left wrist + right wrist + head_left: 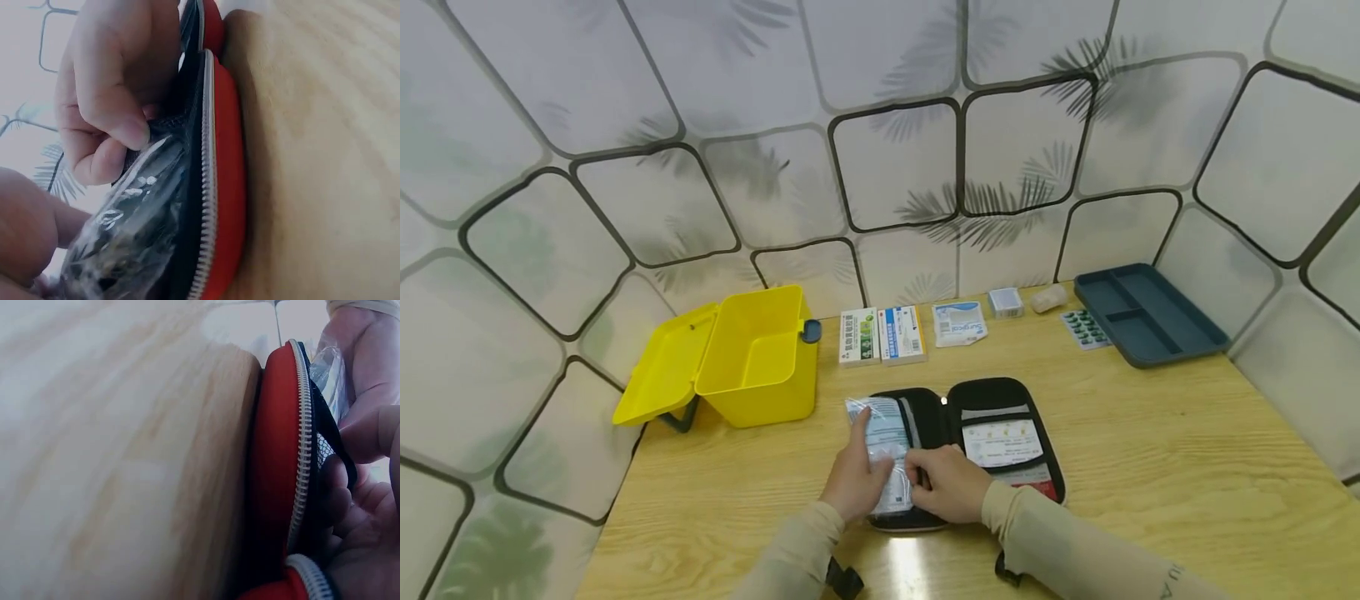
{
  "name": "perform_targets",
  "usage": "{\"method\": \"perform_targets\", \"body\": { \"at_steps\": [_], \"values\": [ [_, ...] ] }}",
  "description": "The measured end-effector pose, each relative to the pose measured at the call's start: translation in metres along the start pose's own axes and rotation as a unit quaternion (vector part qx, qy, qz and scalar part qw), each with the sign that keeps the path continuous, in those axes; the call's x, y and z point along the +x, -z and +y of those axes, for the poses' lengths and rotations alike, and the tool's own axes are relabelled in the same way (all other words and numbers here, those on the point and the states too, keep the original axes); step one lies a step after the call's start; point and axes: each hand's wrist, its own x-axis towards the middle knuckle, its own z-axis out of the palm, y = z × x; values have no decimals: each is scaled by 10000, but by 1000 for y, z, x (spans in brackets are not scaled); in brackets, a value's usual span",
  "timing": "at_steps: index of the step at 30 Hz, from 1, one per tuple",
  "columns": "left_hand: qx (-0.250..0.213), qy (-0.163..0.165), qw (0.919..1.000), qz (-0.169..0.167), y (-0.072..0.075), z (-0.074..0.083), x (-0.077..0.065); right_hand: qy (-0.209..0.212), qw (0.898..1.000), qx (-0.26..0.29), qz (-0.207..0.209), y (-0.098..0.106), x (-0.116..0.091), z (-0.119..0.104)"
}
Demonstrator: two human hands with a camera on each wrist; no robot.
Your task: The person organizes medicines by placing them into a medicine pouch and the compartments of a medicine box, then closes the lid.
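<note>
A zippered case (931,423), red outside and black inside, lies spread open on the table. Over its left half, my left hand (856,477) holds a clear plastic packet (889,435) with blue and white contents. My right hand (953,479) pinches the black edge band (335,431) of a mesh pocket (324,449) in that half, right beside the packet. In the left wrist view, the packet's shiny wrap (134,209) lies against the pocket edge. A white printed card (1002,443) sits in a pocket of the right half. Fingers hide part of the packet's lower end.
An open yellow box (760,404) stands at the left. Along the back lie two medicine boxes (902,335), a Surgical packet (959,323), a small box (1006,302) and a whitish roll (1048,297). A green pill blister (1084,330) lies by a blue divided tray (1180,325).
</note>
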Motion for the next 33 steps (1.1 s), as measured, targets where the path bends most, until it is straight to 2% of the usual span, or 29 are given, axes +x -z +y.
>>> {"method": "perform_targets", "body": {
  "at_steps": [3,6,11,13,14,16,19,22,24,27,30,33],
  "values": [
    [-20,-186,9996,-213,-1,-1,0,19,9996,271,-42,1,-1,0],
    [-41,-328,9979,-565,1,-3,2,48,9985,539,-109,1,-1,1],
    [-125,-219,9942,-1050,0,-2,6,177,9974,683,-170,3,0,2],
    [47,-230,9954,-932,-4,0,5,215,9975,642,-192,3,1,3],
    [213,-275,9964,-769,-7,1,5,219,9976,628,-217,4,1,3],
    [566,-424,9972,-224,-12,3,2,219,9982,490,-253,5,0,2],
    [1116,-649,9893,675,-18,5,-3,95,9997,-139,-164,10,-7,0],
    [1436,-812,9792,1178,-21,6,-7,-346,9949,-952,-16,20,-23,-3],
    [1614,-865,9747,1284,-22,7,-9,-708,9909,-1139,-144,27,-33,-3],
    [1831,-859,9708,1290,-23,7,-8,-1000,9887,-960,-563,34,-41,-2],
    [1940,-881,9708,1105,-27,8,-6,-966,9886,-796,-837,34,-42,-1],
    [1853,-929,9746,848,-32,9,-3,-864,9885,-922,-832,31,-42,-2]
  ]
}}
